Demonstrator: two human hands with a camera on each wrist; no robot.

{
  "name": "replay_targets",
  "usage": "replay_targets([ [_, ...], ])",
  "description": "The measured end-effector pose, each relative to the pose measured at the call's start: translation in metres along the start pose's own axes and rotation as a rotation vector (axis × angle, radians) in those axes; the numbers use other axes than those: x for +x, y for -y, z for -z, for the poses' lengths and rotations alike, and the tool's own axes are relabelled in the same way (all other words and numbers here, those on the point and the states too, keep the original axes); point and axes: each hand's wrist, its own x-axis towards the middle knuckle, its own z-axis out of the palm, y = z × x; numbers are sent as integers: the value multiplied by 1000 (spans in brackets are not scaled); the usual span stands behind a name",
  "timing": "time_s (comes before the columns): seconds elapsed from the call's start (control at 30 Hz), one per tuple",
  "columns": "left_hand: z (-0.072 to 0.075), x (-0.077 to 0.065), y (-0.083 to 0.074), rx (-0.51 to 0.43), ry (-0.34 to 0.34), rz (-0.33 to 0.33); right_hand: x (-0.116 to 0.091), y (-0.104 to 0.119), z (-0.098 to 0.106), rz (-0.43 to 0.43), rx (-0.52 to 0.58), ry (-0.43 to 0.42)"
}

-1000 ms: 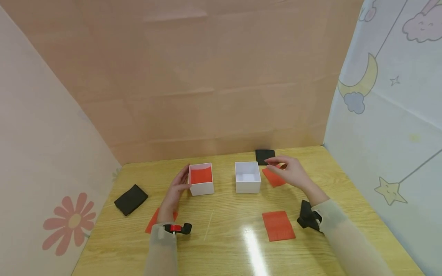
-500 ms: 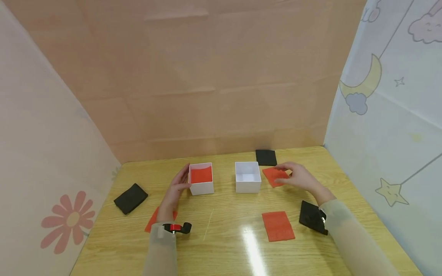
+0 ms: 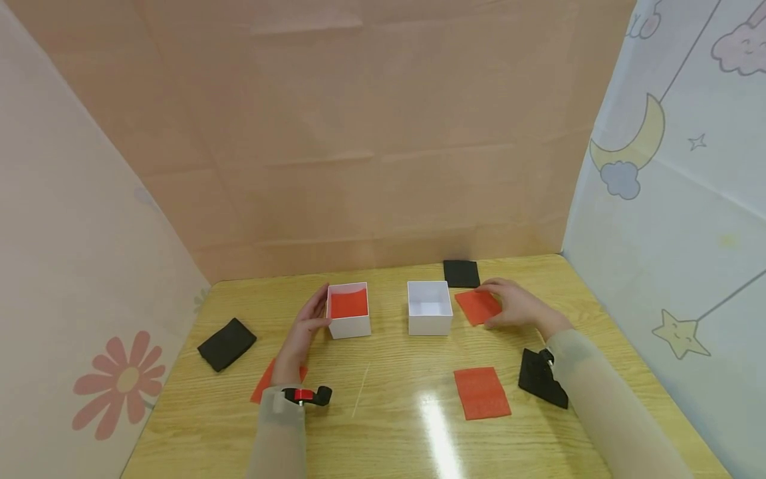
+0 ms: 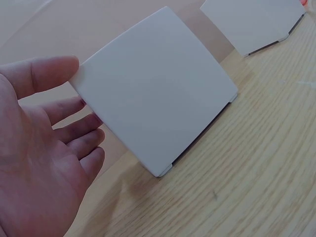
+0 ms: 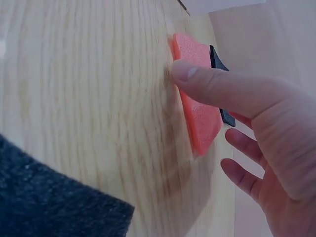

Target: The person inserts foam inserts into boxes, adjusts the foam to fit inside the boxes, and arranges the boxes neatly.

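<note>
change: right hand [image 3: 517,307] has dropped to red pad [image 3: 475,308] at far right, thumb at its near edge; other fingertips partly hidden, pinch cannot be told. pad within grasp but flat, right of right white box [image 3: 429,325]. left hand [image 3: 305,330], fingers loosely spread, touches left white box [image 3: 350,327]

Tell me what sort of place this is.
Probably a makeshift tabletop work area: a flat yellow wood-grain table, a creased tan sheet behind it, and pale, picture-printed side walls.

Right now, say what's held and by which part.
The left hand touches the side of the left box. The right hand spans the red square by the right box, thumb at its near edge; grip can't be told.
</note>
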Motion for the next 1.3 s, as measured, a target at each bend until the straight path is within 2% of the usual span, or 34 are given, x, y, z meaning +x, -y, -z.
replay_targets([
  [0.2, -2, 0, -1, -4, -5, -3, 6, 2, 2, -13, -27, 43],
  [0.53, -5, 2, 0, -17, -5, -3, 11, 5, 5, -85, -22, 124],
  [0.8, -5, 2, 0, -18, 8, -11, 12, 9, 7, -98, -46, 141],
  [1.3, -6, 3, 1, 5, 14, -21, 12, 12, 11, -60, -114, 126],
])
